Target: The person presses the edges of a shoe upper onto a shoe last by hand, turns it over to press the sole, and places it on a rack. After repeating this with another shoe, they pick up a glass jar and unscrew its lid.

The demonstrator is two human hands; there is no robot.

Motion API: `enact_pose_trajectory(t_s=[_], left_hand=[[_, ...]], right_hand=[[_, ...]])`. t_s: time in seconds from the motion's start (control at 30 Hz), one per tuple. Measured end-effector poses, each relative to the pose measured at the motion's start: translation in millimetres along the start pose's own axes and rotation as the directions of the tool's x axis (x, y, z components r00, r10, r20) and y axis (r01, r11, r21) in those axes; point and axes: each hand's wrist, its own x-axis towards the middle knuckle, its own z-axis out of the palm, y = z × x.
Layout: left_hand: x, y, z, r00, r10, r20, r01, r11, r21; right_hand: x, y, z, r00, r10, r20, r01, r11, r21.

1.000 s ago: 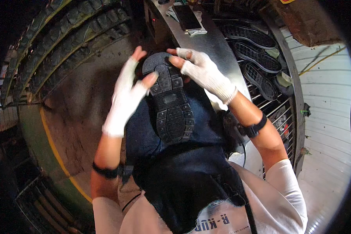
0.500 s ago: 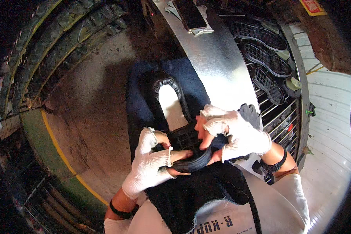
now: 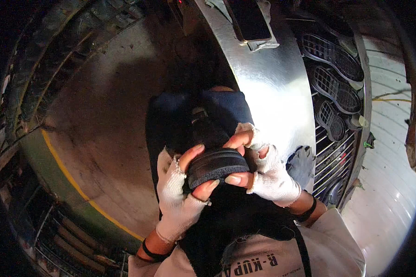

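Note:
Both my hands hold a black shoe with a thick ribbed rubber sole (image 3: 217, 167) above my lap, its rounded end tilted up toward me. My left hand (image 3: 178, 196), in a white glove with bare fingertips, pinches the left side of this end, thumb below and fingers above. Opposite it, my right hand (image 3: 269, 177) grips in the same way, thumb on the lower edge and fingers over the top; its glove has a hole. The far part of the shoe stretches away over my dark blue trousers (image 3: 171, 127) and is mostly in shadow.
To the right is a shiny metal tabletop (image 3: 275, 81) with a phone (image 3: 248, 21) on it. Beyond that, several black soles (image 3: 336, 90) lie on a barred rack (image 3: 330, 159). Dark shelving (image 3: 74, 51) curves along the left, above a yellow floor line (image 3: 71, 173).
The shoe has tipped, bringing its near end up. Its pale underside, seen earlier, is now hidden. My right hand has come down and in, and both thumbs now press the end's near edge.

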Motion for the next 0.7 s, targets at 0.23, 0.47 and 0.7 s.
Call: enact_pose_trajectory(t_s=[0.23,0.47,0.7], left_hand=[[26,-11,-10,0.992,0.12,0.041,-0.124,0.984,0.125],[41,-6,-23,0.969,0.093,0.229,-0.107,0.993,0.05],[-20,-38,-2,0.957,0.231,0.174,-0.089,0.807,-0.584]], right_hand=[[28,25,-14,0.995,-0.067,0.073,0.072,0.995,-0.071],[45,6,-12,0.967,0.05,0.249,-0.092,0.982,0.163],[-36,-40,-20,0.841,-0.356,0.408,0.457,0.871,-0.181]])
